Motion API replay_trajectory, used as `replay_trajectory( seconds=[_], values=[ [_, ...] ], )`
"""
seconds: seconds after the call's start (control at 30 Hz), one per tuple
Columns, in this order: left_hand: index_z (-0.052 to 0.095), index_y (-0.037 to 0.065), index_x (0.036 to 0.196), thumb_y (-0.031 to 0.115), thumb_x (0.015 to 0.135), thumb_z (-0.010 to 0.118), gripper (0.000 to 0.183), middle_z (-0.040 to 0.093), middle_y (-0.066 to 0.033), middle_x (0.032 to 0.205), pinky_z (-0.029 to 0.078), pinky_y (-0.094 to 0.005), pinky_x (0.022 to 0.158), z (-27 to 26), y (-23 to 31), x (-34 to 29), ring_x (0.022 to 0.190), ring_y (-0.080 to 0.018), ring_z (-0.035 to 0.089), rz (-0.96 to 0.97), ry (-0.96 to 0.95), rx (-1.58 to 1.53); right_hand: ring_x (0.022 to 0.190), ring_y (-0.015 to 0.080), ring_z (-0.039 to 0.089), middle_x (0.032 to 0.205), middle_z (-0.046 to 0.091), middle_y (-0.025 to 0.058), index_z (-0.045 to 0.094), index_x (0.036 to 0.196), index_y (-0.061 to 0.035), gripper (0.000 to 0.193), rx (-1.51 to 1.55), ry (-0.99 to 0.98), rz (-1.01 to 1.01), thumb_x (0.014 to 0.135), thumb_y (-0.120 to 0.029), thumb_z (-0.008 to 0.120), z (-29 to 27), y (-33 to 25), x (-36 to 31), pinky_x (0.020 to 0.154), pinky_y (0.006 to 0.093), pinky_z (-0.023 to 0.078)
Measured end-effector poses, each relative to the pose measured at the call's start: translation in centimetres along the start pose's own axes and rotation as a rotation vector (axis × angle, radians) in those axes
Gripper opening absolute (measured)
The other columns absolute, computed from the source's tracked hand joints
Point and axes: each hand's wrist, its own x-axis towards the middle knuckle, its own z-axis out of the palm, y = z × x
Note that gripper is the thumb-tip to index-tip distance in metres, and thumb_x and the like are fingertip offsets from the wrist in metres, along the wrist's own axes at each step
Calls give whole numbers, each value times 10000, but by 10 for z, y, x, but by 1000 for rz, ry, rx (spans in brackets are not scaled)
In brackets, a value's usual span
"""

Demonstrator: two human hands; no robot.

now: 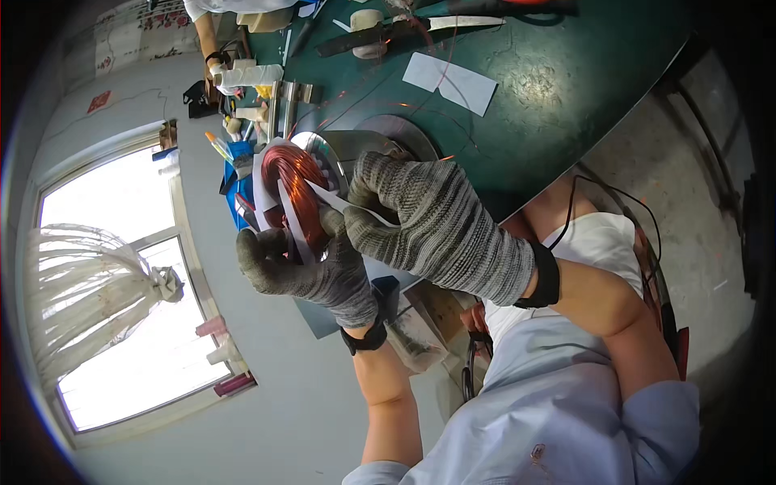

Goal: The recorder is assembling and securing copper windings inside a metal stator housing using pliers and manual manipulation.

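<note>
A bundle of copper wire (pixel 295 182) bulges from the end of a metal motor stator (pixel 349 148) at the near left of the table. White insulating paper (pixel 293 218) lies against the winding. My left hand (pixel 311 275), in a grey knit glove, curls round the lower side of the bundle, thumb and fingers on either side of it. My right hand (pixel 432 222), gloved alike, is closed in a pinch on a narrow white paper strip (pixel 330 196) whose far end reaches the copper wires. Its fingertips partly hide the strip.
On the green table (pixel 533 97) lie a white paper sheet (pixel 450 82), long tools (pixel 404 32) and loose thin wires. A blue holder (pixel 238 182) with pens stands beyond the coil. Another person's arm (pixel 208 40) reaches in at the top left. A curtained window (pixel 121 299) is left.
</note>
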Motion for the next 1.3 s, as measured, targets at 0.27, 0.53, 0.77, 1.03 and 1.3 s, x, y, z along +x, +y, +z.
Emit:
replay_trajectory(
  seconds=[0.27,0.53,0.77,1.03,1.3],
  values=[
    [317,63,1303,153,662,783,798,405,-61,915,426,-305,750,2,3,0,842,-173,452,-60,-34,-35,639,301,589,700,588,107,551,846,-39,203,6,21,-46,743,-164,675,4,6,5,578,356,476],
    [474,33,1199,76,750,613,473,514,-176,1078,419,-394,858,-11,29,36,1007,-332,502,-229,-271,-304,717,280,570,766,589,91,591,940,-17,219,-128,-367,6,824,-203,604,-16,2,68,700,359,468],
    [542,17,1146,202,749,594,441,540,-183,1184,395,-417,935,-29,-40,43,1087,-351,521,135,-504,-378,860,298,602,931,634,149,592,1034,-9,316,-892,-682,-526,828,-248,599,-20,-23,129,785,357,474],
    [582,20,946,215,764,624,270,612,-118,906,407,-415,917,-24,-23,35,887,-287,590,-2,-405,-297,730,313,576,790,606,172,583,891,1,209,-659,-746,-394,883,-197,516,4,-13,144,669,355,461],
    [526,13,1107,198,927,435,274,551,-119,1058,434,-332,886,12,-116,60,987,-233,554,-55,-472,-797,747,253,594,837,614,139,601,940,12,176,-725,-598,-576,882,-139,532,9,-3,126,692,314,470]
  ],
)
